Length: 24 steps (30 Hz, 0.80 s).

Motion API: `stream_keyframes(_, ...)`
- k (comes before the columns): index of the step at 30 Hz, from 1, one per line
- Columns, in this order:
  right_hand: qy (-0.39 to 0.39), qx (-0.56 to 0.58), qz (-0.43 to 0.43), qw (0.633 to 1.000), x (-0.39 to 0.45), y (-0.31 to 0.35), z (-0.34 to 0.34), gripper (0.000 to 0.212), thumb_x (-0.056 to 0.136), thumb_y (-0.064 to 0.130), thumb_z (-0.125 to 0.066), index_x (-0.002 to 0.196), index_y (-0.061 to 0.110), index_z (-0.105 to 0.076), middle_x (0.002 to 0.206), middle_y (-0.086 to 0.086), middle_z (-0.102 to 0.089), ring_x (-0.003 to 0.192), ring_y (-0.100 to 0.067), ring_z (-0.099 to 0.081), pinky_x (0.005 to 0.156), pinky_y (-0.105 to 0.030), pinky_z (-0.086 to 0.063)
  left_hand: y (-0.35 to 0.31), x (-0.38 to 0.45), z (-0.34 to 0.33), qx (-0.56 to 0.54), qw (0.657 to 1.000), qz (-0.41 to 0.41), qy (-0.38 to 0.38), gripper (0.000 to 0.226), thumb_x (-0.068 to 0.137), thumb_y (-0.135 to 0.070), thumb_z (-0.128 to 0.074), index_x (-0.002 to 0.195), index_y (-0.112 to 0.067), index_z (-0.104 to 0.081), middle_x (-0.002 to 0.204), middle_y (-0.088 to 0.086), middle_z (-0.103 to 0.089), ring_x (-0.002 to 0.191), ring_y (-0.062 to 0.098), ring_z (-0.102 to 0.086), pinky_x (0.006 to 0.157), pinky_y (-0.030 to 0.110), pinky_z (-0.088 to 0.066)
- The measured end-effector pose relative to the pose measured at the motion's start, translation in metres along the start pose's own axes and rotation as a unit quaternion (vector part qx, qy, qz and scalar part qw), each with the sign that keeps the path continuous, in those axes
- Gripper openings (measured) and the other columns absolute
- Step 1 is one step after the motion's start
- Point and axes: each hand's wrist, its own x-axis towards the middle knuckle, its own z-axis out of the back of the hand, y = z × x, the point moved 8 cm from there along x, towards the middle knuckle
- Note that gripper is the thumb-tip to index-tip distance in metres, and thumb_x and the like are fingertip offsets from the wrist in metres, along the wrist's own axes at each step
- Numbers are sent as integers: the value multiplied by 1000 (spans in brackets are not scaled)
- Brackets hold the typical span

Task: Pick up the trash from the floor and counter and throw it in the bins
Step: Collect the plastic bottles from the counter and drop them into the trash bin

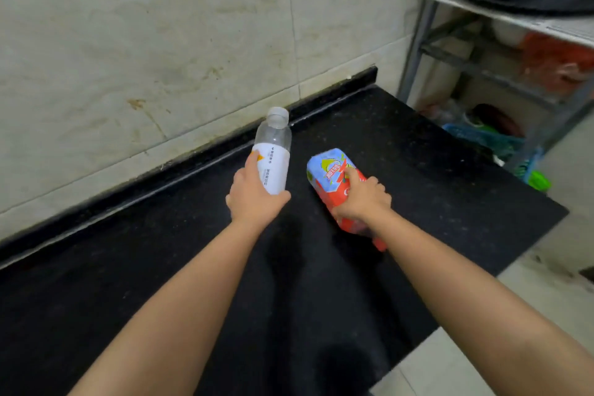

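Left hand (254, 193) grips clear bottle (273, 151), cap toward 12 o'clock; right hand (361, 199) clamps red-blue carton (334, 177), long axis 11-to-5, both just above black desk (418, 145); no bins in view.

Inventory, qty per kind:
Plastic bottle (272, 151), clear w/ white label – 1.
Red-blue carton (337, 190) – 1.
Hands – 2: left hand (254, 196), right hand (361, 198).
Black counter (418, 170) – 1.
Metal rack (501, 51) – 1.
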Motion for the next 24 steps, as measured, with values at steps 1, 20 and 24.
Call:
stream_keyframes(1,-6,25,-14,1000,-13,-20,8,92,69,39,-74,143,32,-19,135,-18,-39,126,-37,-41,102,-44,-40,-13,-3,-8,3,1000,-24,12,89,74,-22,-71,148,-26,-20,141,9,-42,128,30,-44,106,44,-34)
stream_keyframes(20,-298,387,-390,780,-345,-610,116,89,71,33,-77,143,25,-25,139,-18,-43,127,-34,-44,107,-38,-38,-423,-374,-370,85,837,-458,286,88,73,-29,-71,147,-25,-24,135,16,-50,127,36,-44,104,39,-37)
stream_keyframes(24,-327,466,-419,707,-416,-716,97,84,74,24,-77,143,18,-28,140,-11,-46,127,-29,-47,103,-33,-39,-475,-485,-455,110,797,-479,351,89,74,-29,-71,148,-25,-22,138,14,-48,128,35,-41,106,40,-36)
